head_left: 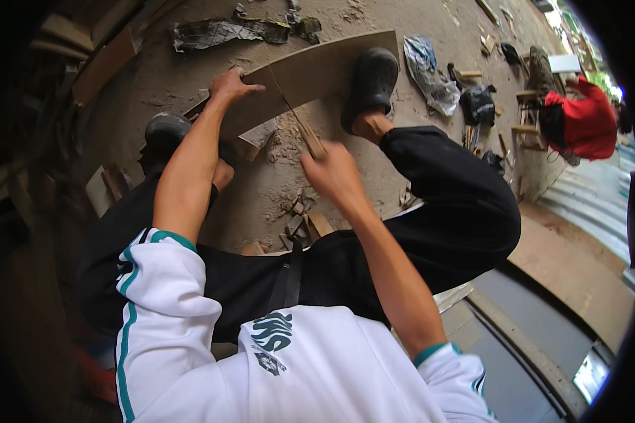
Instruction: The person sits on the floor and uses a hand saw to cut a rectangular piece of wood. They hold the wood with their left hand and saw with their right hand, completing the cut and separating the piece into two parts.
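Observation:
A thin, flat wooden board (317,65) stretches across the ground in front of me, with my dark clog (375,74) pressing on its right part. At the board's left part, my left hand (231,87) grips it, the thumb stretched over the top face and the other fingers partly hidden. My right hand (334,171) is closed round the light wooden handle of a handsaw (307,134). The saw's narrow blade slants up and left to the board, where a thin dark line runs to the far edge. Beneath the board's near edge lies a wood block (250,143).
Wood offcuts (307,222) lie between my legs. Crumpled sheeting (233,32) is beyond the board. To the right are a plastic bag (432,77), a hammer (464,73) and a black bag (478,106). Farther right, a person in red (585,120) is near a wooden stool (528,130).

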